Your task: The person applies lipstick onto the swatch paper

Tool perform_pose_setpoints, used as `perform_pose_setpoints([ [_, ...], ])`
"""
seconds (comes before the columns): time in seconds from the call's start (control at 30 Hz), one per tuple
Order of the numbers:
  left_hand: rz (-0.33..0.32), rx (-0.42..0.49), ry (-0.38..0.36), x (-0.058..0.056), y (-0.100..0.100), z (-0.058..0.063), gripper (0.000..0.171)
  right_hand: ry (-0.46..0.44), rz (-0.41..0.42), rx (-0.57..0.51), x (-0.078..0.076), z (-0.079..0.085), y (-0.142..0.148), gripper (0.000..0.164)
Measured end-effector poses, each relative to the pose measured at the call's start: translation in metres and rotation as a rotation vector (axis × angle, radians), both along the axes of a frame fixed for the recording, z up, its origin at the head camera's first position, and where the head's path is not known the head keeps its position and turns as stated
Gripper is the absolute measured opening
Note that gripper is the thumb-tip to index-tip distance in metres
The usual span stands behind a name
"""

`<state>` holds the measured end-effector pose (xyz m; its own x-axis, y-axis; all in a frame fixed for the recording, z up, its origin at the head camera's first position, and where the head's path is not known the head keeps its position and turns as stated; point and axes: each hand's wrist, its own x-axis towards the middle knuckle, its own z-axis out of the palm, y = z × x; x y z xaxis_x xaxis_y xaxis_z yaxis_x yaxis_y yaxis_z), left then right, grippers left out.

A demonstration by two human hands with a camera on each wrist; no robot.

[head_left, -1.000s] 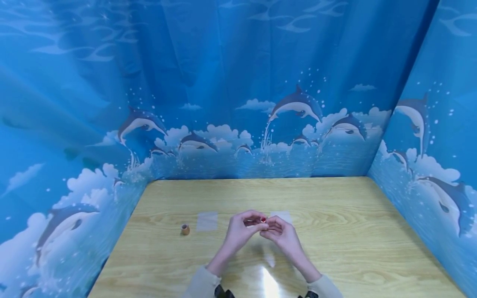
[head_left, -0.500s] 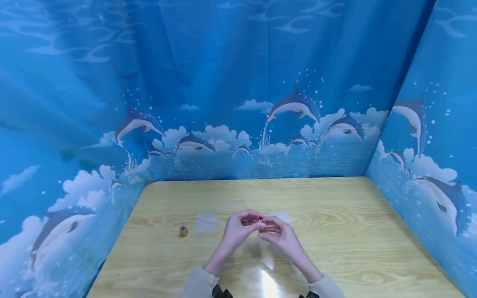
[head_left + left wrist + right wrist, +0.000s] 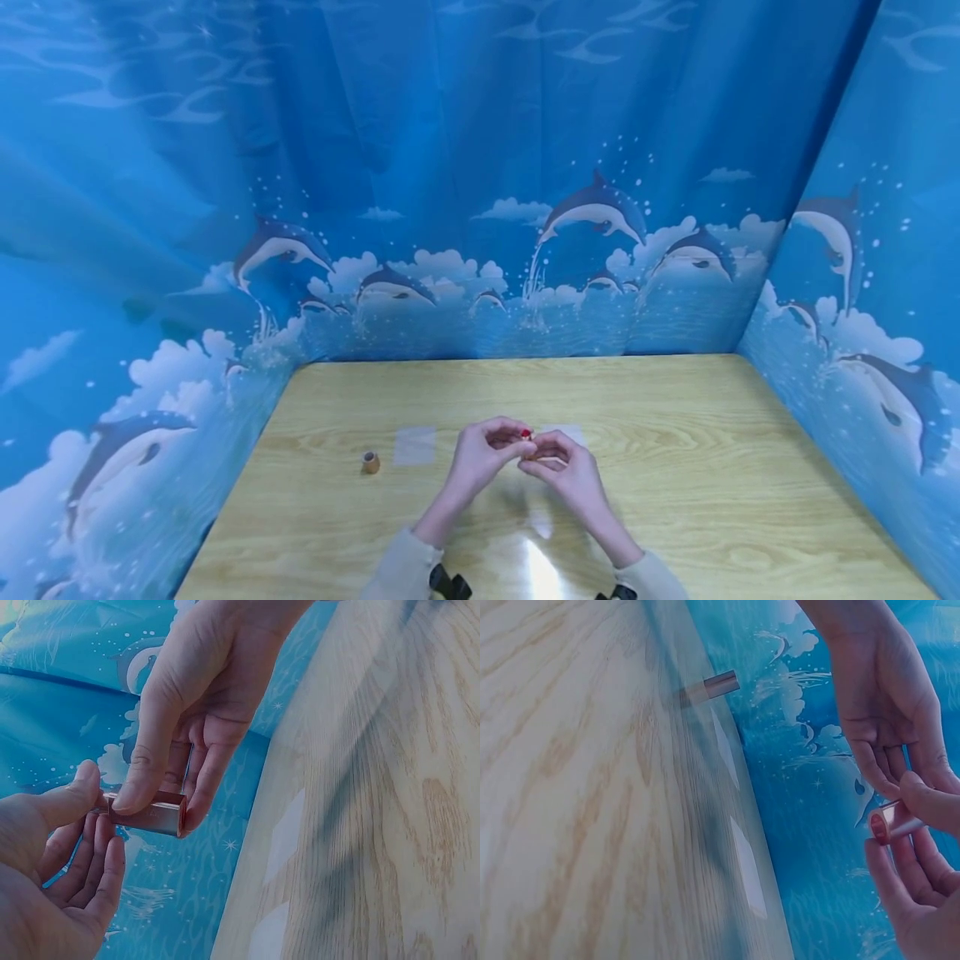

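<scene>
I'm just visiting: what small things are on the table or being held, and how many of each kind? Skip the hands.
Coppery tube held between both hands: 1
Coppery tube-shaped piece standing on the table: 1
Flat white patches on the table, one here and one here: 2
Total: 4

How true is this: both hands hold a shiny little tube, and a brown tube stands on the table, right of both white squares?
One bit's wrong: the head view shows the brown tube left of both white squares.
</scene>
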<state>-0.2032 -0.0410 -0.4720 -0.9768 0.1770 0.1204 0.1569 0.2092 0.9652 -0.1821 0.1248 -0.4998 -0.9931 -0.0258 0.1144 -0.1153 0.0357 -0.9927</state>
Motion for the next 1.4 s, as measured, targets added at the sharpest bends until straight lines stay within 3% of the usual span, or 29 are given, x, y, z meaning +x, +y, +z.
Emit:
perform_pose_setpoints([
  [0.2, -0.022, -0.017, 0.006, -0.003, -0.002, 0.001, 0.023, -0.011, 0.014, 0.018, 0.0, 0.001, 0.001, 0.032],
  [0.5, -0.057, -0.005, -0.014, -0.004, -0.005, 0.003, 0.025, 0.002, 0.125, 0.146, -0.001, 0.001, 0.009, 0.032],
  [0.73, -0.012, 0.005, -0.011, -0.004, -0.004, 0.004, 0.027, 0.026, 0.06, 0.063, -0.001, 0.001, 0.003, 0.039],
  [1.0, 0.017, 0.01, -0.019, -0.004, 0.002, 0.004, 0.026, 0.006, -0.043, 0.063, -0.003, 0.0, -0.002, 0.032],
  [1.23, -0.022, 0.022, -0.032, -0.005, -0.001, 0.006, 0.024, -0.02, 0.008, 0.049, -0.001, 0.003, 0.002, 0.03],
  [1.4, -0.064, 0.046, -0.043, -0.005, -0.005, 0.008, 0.023, -0.009, 0.063, 0.106, -0.001, 0.005, 0.005, 0.032],
])
